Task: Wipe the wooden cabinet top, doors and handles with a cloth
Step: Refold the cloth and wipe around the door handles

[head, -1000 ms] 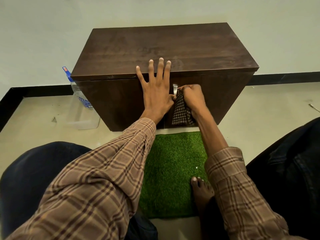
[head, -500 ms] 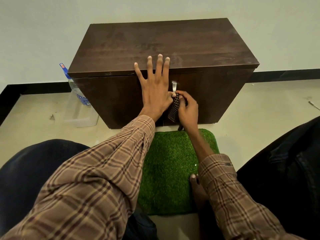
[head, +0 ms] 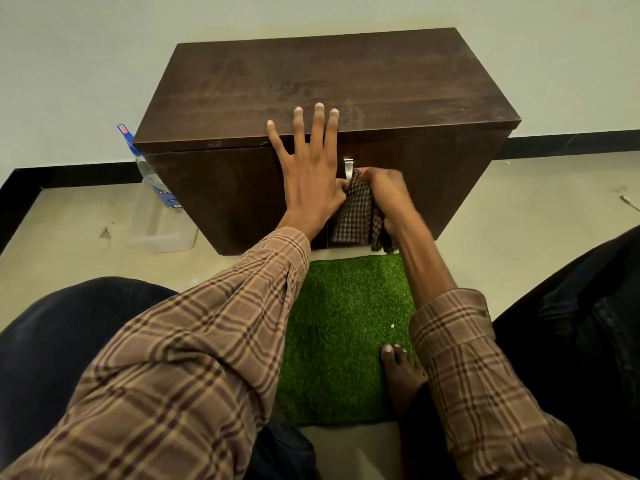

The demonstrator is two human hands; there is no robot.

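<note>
A dark brown wooden cabinet (head: pixel 325 81) stands against the wall in front of me. My left hand (head: pixel 310 174) lies flat and spread on the left door, its fingertips over the top's front edge. My right hand (head: pixel 386 192) grips a checked brown cloth (head: pixel 353 216) and presses it on the lower part of a silver handle (head: pixel 348 168) at the middle of the front. The handle's top shows above the cloth. The cloth hangs down the right door almost to the floor.
A clear plastic bottle (head: pixel 152 181) with a blue cap stands by the cabinet's left side, beside a clear plastic container (head: pixel 162 230). A green grass mat (head: pixel 343 334) lies on the floor before the cabinet, with a bare foot (head: pixel 401 375) on it. My knees flank it.
My right hand has slid the cloth back up along the handle after a downward stroke, and the cloth hangs open again. My left hand has stayed on the door.
</note>
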